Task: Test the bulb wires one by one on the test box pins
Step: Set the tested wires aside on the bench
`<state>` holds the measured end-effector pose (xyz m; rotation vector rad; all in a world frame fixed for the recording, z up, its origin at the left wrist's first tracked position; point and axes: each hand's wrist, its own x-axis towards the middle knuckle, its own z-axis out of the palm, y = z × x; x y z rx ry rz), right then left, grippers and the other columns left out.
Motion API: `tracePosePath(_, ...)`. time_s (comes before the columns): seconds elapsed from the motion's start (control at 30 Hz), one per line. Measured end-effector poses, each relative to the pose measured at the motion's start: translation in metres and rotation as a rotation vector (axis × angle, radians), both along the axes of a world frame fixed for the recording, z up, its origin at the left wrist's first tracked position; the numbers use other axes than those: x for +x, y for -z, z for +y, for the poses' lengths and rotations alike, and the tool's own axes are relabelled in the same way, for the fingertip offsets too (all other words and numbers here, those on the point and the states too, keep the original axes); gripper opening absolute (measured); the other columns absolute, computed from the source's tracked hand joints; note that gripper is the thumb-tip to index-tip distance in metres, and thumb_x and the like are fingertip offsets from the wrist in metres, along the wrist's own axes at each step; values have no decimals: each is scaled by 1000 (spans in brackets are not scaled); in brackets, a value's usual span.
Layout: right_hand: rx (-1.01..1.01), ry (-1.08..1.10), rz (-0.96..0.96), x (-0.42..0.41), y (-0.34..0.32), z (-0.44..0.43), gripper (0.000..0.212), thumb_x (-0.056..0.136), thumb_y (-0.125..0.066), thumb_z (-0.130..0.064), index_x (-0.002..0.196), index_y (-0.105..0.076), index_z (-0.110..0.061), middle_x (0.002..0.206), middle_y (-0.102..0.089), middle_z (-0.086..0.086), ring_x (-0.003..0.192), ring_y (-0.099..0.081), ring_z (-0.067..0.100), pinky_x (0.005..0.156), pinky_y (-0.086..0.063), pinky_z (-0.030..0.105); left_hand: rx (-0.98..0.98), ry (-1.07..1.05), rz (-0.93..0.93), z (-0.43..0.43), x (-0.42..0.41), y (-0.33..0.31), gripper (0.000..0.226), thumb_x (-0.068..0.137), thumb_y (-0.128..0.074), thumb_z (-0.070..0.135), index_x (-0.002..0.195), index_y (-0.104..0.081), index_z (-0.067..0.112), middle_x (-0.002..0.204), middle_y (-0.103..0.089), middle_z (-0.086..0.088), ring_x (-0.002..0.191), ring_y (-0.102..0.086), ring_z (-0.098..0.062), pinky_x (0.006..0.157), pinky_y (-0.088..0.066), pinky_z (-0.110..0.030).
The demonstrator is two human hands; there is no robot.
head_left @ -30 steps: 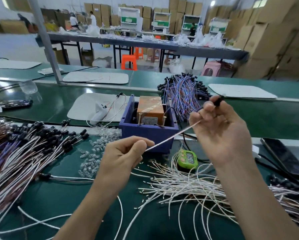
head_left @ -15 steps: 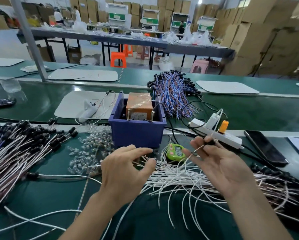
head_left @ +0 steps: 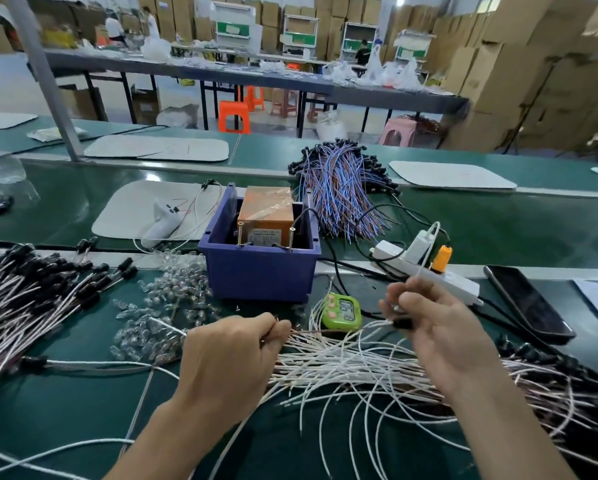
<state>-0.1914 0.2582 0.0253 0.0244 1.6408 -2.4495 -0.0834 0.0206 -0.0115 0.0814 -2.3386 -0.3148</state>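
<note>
Head view: at lower centre the left hand (head_left: 231, 355) has curled fingers pinching the free end of a thin white bulb wire (head_left: 311, 331). The right hand (head_left: 439, 334), centre right, grips that wire's black bulb socket (head_left: 404, 322). The wire's long axis runs nearly level between them, above the green tabletop (head_left: 65, 410). The blue plastic test box (head_left: 259, 275), with two upright metal pins (head_left: 240, 235), sits up-frame. It is nearest the left hand, which I judge must raise the wire end.

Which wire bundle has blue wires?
The far bundle behind the bin; the left bundle and near bundle are whitish.
</note>
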Motion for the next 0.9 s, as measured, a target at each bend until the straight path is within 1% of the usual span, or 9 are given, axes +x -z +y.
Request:
tracePosePath(0.1,541,174,420,0,-14,4,42,81,-71,14,79,-75,-28,89,-77,-3,89,-72,15,87,-56,32,-26,11,55,0,1,-1,45,97,-54,40,57,-42,24,43,-37,7,45,-24,-8,50,-7,-14)
tracePosePath(0.2,732,-24,717,15,-33,-17,31,82,-73,-6,91,-74,-36,96,-77,-16,97,-72,3,88,-53,15,-40,26,76,2,-1,2,46,98,-53,39,57,-44,23,44,-38,9,46,-23,-7,46,-11,-19)
tracePosePath(0.27,819,-273,779,27,-34,-41,41,81,-65,-11,108,-70,-42,105,-73,-25,107,-67,-4,95,-45,8,-61,22,81,4,-5,5,44,99,-53,37,58,-45,23,45,-39,8,44,-28,-9,47,-16,-24)
tracePosePath(0.33,937,-479,778,36,-26,-66,61,82,-58,-11,129,-56,-50,113,-70,-25,111,-62,-6,98,-44,9,-67,6,93,5,-6,8,40,99,-53,34,61,-50,22,47,-43,6,42,-39,-14,49,-17,-26)
tracePosePath(0.4,1047,-599,743,43,-15,-83,78,85,-57,-8,141,-37,-57,120,-68,-19,102,-63,0,94,-48,15,-43,-20,115,4,-6,11,38,98,-53,31,62,-57,20,48,-48,6,42,-44,-16,48,-21,-26)
tracePosePath(0.47,1049,-628,716,48,-5,-92,78,88,-56,-7,143,-32,-57,117,-68,-15,92,-64,6,84,-51,19,-24,-46,114,1,-4,12,35,97,-50,28,65,-62,20,50,-52,6,44,-48,-16,47,-25,-26)
tracePosePath(0.63,912,-569,761,52,13,-98,42,94,-57,-24,125,-49,-51,87,-72,-10,74,-66,15,70,-56,35,-14,-32,83,-7,-1,9,34,97,-49,29,65,-58,24,53,-53,10,48,-48,-12,45,-30,-28)
tracePosePath(0.77,891,-577,738,54,20,-92,34,92,-56,-32,120,-54,-51,68,-67,-7,55,-54,14,50,-41,22,-23,-4,78,-8,2,7,29,91,-56,33,64,-58,25,54,-53,11,51,-49,-11,46,-33,-27)
tracePosePath(0.9,981,-414,799,54,21,-89,18,90,-55,-32,100,-67,-40,67,-65,-18,58,-58,8,51,-37,15,-17,24,80,-19,3,2,19,83,-65,39,69,-67,26,55,-57,14,53,-51,-5,48,-37,-25)
